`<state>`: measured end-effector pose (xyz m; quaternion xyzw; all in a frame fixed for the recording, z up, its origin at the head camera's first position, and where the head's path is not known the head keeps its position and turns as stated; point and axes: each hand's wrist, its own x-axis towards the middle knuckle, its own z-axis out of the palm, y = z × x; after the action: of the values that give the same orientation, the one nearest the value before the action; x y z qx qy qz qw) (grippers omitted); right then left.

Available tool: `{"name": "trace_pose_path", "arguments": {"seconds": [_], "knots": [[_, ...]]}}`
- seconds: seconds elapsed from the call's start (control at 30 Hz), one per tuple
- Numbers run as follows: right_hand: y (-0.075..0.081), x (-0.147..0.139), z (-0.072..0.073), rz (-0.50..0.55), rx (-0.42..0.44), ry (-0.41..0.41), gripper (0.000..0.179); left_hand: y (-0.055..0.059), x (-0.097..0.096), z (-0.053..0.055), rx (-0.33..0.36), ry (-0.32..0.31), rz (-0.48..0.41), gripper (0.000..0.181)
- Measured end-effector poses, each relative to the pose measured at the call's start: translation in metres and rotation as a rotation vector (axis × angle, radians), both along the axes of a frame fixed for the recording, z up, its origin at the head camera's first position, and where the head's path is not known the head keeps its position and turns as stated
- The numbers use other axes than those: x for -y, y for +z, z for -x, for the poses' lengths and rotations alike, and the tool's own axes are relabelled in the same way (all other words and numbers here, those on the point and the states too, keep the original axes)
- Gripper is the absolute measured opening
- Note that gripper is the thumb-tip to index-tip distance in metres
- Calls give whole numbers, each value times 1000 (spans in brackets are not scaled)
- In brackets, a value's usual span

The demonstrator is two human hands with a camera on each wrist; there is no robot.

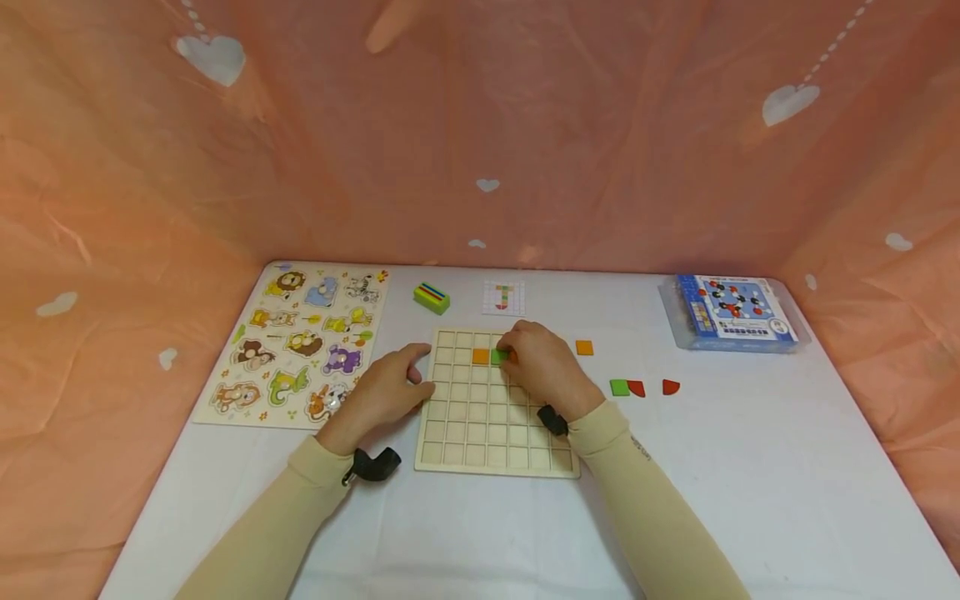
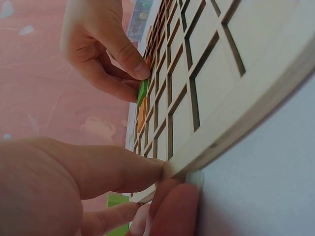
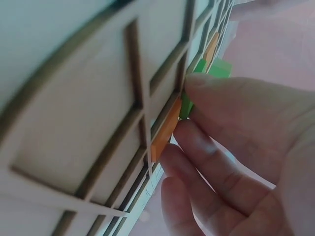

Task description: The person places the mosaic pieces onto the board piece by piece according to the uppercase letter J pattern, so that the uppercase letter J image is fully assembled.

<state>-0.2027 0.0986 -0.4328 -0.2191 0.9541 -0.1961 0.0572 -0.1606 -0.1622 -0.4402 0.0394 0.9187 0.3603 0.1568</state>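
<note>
Mid-frame, the right hand [image 1: 546, 362] is pinching a green tile [image 1: 497, 357] on the grid board [image 1: 455, 432], right of an orange tile [image 1: 481, 357]. Farther left, the spread left hand [image 1: 384, 388] is touching the board's edge.

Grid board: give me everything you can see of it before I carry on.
The grid board is pale, wooden-looking, with thin raised ridges forming square cells. It lies flat on the white table. The left hand touches its left edge; the right hand pinches a green tile at a cell towards the far edge, between two orange tiles, and hides part of the board.
</note>
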Motion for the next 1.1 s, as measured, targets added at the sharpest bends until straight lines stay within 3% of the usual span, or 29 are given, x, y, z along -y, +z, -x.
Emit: {"name": "trace_pose_path", "arguments": {"seconds": [0.73, 0.87, 1.1], "knots": [[7, -3, 1, 6, 11, -10, 25, 2, 0, 2, -21, -5, 17, 67], [10, -14, 0, 48, 16, -30, 24, 2, 0, 1, -20, 5, 17, 67], [12, -54, 0, 124, 16, -135, 26, -1, 1, 0, -26, -2, 22, 66]]}}
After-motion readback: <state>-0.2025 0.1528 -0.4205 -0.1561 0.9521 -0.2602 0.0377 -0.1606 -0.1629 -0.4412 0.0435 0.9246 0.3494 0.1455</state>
